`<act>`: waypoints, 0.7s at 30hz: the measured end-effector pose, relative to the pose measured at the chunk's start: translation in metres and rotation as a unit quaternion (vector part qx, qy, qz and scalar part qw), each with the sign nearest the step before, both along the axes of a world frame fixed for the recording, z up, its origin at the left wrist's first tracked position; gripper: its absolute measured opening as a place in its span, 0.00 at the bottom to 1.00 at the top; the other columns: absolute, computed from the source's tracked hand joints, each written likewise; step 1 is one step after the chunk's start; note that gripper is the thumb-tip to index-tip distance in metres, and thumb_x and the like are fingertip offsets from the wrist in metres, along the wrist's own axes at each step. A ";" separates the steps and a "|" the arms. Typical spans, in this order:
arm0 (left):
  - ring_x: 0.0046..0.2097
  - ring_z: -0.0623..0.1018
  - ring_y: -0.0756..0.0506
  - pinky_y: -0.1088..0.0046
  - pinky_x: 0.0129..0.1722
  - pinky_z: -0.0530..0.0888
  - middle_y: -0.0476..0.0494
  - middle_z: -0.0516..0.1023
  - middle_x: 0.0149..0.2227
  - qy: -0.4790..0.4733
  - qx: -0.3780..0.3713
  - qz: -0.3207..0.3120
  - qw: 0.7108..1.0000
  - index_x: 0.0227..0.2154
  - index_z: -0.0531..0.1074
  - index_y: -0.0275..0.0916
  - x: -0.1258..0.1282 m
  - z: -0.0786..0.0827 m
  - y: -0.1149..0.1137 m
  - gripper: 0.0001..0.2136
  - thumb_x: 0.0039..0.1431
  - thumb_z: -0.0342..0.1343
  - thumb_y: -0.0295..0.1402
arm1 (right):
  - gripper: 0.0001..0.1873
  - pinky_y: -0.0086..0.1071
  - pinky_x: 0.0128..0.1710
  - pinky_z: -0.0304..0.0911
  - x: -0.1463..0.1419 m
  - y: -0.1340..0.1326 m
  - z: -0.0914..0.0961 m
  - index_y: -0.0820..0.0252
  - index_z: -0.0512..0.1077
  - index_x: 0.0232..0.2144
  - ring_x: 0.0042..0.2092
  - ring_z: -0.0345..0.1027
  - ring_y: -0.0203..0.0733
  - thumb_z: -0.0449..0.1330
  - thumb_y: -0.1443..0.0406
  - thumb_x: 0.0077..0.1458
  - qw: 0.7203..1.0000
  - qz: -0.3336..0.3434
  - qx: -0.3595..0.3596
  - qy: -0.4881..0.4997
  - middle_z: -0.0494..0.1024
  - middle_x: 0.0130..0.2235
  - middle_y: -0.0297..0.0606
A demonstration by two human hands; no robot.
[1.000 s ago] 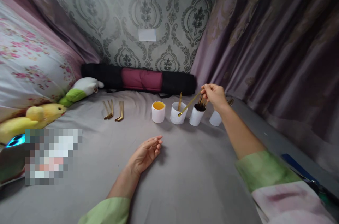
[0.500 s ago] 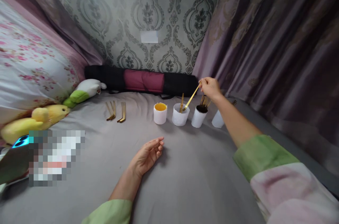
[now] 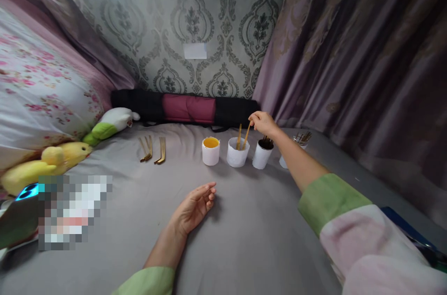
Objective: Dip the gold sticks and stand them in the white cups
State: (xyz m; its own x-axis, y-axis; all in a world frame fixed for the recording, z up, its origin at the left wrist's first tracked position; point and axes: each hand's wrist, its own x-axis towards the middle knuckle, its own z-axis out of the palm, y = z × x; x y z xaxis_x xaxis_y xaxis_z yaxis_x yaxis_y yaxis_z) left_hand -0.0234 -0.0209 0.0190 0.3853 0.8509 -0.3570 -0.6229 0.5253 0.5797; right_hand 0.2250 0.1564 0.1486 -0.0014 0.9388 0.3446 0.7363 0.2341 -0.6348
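Observation:
My right hand point(image 3: 263, 124) pinches the top of a slim gold fork point(image 3: 247, 134), whose lower end is down inside a wide white cup point(image 3: 236, 159). More thin gold pieces point(image 3: 239, 133) stand in that same cup. Left of it is a white cup with a yellow inside point(image 3: 211, 155). A white cup with a dark inside point(image 3: 260, 160) holds several dark utensils, partly behind my right wrist. My left hand point(image 3: 195, 206) rests on the grey sheet, palm turned sideways, fingers loosely curled and apart, holding nothing.
Bent gold straws point(image 3: 161, 150) lie in two groups at left. Another white cup with utensils point(image 3: 303, 138) stands partly behind my right forearm. A black and maroon bag point(image 3: 188, 108) lies along the wall. Plush toys point(image 3: 66, 157) and a phone point(image 3: 30, 191) are at left.
My right hand has moved down and left, lowering the fork into the wide white cup and bringing it more upright. My left hand has stayed in place.

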 end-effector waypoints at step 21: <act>0.27 0.70 0.55 0.82 0.24 0.68 0.45 0.70 0.30 -0.004 0.001 -0.003 1.000 0.38 0.69 0.30 0.000 -0.001 0.001 0.11 0.50 0.55 0.26 | 0.13 0.18 0.19 0.54 -0.010 0.007 -0.025 0.65 0.70 0.29 0.17 0.59 0.25 0.46 0.68 0.53 0.997 0.019 -0.060 -0.043 0.75 0.25 0.35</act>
State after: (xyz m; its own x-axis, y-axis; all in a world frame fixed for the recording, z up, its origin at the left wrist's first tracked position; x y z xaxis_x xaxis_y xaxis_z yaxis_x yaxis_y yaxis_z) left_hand -0.0234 -0.0200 0.0180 0.3922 0.8496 -0.3526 -0.6243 0.5274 0.5763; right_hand 0.2153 0.1638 0.1231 -0.0615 0.9718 0.2276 0.7815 0.1888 -0.5946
